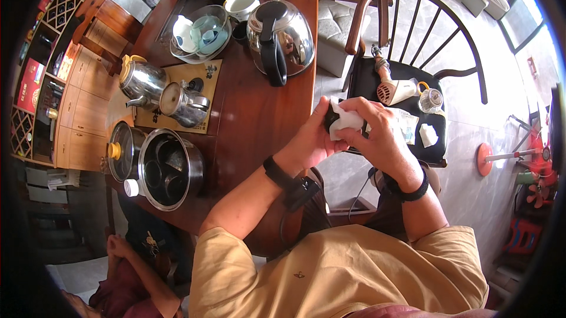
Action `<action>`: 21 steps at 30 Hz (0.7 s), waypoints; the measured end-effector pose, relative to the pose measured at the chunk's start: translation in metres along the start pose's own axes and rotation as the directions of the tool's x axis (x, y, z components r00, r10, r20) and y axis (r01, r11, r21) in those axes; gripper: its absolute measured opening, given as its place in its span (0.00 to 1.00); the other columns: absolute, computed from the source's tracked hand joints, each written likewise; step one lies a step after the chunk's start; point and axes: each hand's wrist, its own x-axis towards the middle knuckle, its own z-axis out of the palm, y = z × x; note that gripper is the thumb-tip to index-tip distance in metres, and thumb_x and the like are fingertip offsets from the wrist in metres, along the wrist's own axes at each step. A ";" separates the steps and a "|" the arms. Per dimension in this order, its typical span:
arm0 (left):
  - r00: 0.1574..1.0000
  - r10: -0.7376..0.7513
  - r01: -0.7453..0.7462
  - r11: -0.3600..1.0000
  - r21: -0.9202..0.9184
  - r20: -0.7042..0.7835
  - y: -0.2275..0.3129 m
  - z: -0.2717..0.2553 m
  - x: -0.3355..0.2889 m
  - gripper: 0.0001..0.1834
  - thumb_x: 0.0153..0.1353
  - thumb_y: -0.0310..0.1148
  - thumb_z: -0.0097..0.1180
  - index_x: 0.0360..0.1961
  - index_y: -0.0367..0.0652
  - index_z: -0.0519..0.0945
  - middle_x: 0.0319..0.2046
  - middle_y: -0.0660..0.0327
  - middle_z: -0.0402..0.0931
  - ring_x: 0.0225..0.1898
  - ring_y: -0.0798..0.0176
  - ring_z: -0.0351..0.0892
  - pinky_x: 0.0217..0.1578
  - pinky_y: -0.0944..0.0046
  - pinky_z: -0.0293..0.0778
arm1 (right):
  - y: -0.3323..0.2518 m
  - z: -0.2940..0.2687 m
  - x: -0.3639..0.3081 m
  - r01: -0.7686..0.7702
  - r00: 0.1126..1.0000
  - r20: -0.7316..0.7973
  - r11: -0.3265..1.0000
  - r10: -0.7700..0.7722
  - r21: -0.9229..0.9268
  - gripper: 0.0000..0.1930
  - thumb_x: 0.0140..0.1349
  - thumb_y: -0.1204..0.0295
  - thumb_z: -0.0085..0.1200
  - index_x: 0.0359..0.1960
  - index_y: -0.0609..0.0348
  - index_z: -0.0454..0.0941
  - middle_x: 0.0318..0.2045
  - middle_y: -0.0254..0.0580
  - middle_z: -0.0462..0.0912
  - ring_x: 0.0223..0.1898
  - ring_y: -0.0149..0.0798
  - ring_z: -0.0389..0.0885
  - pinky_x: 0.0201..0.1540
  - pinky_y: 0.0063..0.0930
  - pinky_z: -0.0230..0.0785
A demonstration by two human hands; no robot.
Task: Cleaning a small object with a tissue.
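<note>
My left hand (311, 139) is closed round a small dark piece, perhaps a cup, mostly hidden by fingers and tissue. With my right hand (380, 129) I pinch a crumpled white tissue (346, 121) against it. Both hands are together in front of me, just past the right edge of the wooden table (259, 129). On that table stands a steel pot (199, 167) with several dark round cups inside, beside its glass lid (122, 141). A shiny kettle (298, 38) with a black handle stands farther back.
A glass bowl (226, 41) of teaware and a white cup (242, 5) sit at the back. Two metal pots (147, 79) rest on a tan mat (213, 76). A black-seated chair (433, 150) holds a dryer-like tool (404, 91), a glass vessel (431, 101) and tissue (428, 135). Someone's arm (144, 276) shows lower left.
</note>
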 end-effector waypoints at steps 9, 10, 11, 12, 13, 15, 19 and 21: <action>0.994 -0.030 0.039 0.995 -0.091 0.100 0.003 0.002 -0.002 0.39 0.64 0.71 0.31 0.57 0.51 0.72 0.49 0.63 0.76 0.49 0.65 0.77 0.47 0.62 0.72 | 0.005 0.003 -0.001 0.054 0.998 -0.029 0.999 -0.054 0.001 0.16 0.48 0.73 0.62 0.40 0.59 0.75 0.32 0.49 0.83 0.37 0.53 0.82 0.46 0.39 0.72; 0.999 -0.034 0.036 0.999 -0.034 0.040 0.004 0.006 -0.002 0.39 0.64 0.71 0.31 0.57 0.51 0.72 0.49 0.63 0.76 0.49 0.66 0.76 0.47 0.63 0.72 | 0.005 0.003 -0.002 0.005 0.999 -0.054 1.000 -0.004 0.023 0.15 0.49 0.74 0.62 0.40 0.59 0.76 0.32 0.48 0.83 0.36 0.54 0.82 0.44 0.39 0.73; 0.999 -0.035 0.036 0.999 -0.035 0.039 0.004 0.007 -0.003 0.39 0.64 0.71 0.31 0.57 0.51 0.72 0.49 0.63 0.76 0.49 0.66 0.76 0.47 0.63 0.72 | 0.005 0.003 -0.001 0.005 0.999 -0.054 1.000 -0.003 0.023 0.15 0.49 0.74 0.62 0.40 0.59 0.76 0.32 0.48 0.83 0.36 0.54 0.82 0.44 0.39 0.73; 1.000 -0.009 0.008 0.999 0.048 0.022 0.003 0.008 -0.003 0.39 0.64 0.71 0.31 0.57 0.52 0.72 0.48 0.63 0.76 0.48 0.66 0.76 0.47 0.63 0.72 | 0.005 0.003 -0.001 -0.044 0.997 -0.055 0.997 0.047 0.058 0.15 0.49 0.74 0.62 0.40 0.59 0.76 0.32 0.48 0.83 0.38 0.54 0.82 0.43 0.39 0.73; 1.000 0.019 -0.019 0.991 0.132 0.007 0.002 0.009 -0.003 0.39 0.64 0.71 0.31 0.57 0.52 0.72 0.47 0.64 0.77 0.47 0.67 0.76 0.47 0.64 0.72 | 0.005 0.003 -0.001 -0.092 0.994 -0.055 0.991 0.097 0.093 0.15 0.48 0.73 0.62 0.39 0.59 0.76 0.33 0.48 0.83 0.39 0.54 0.82 0.42 0.39 0.74; 0.999 0.026 -0.028 0.992 0.125 0.020 0.002 0.009 -0.003 0.38 0.65 0.71 0.31 0.57 0.52 0.72 0.46 0.64 0.76 0.47 0.67 0.76 0.47 0.64 0.71 | 0.005 0.001 0.000 -0.082 0.995 -0.043 0.993 0.086 0.089 0.15 0.48 0.73 0.63 0.40 0.59 0.76 0.33 0.48 0.83 0.39 0.53 0.82 0.43 0.40 0.73; 1.000 0.017 -0.017 0.999 -0.032 -0.012 0.004 0.008 -0.001 0.37 0.65 0.70 0.30 0.57 0.52 0.72 0.45 0.64 0.77 0.47 0.68 0.76 0.45 0.64 0.72 | 0.004 0.000 0.002 0.039 0.999 -0.002 0.999 -0.039 0.017 0.16 0.48 0.73 0.63 0.40 0.59 0.76 0.33 0.49 0.83 0.39 0.52 0.82 0.48 0.40 0.71; 0.999 0.001 0.001 0.999 -0.038 0.041 0.004 0.002 -0.001 0.38 0.65 0.71 0.30 0.57 0.52 0.72 0.45 0.64 0.77 0.47 0.67 0.76 0.44 0.64 0.73 | 0.009 0.003 0.001 0.077 0.997 -0.023 0.997 -0.078 -0.008 0.15 0.48 0.73 0.63 0.39 0.59 0.76 0.32 0.49 0.83 0.38 0.52 0.82 0.49 0.40 0.70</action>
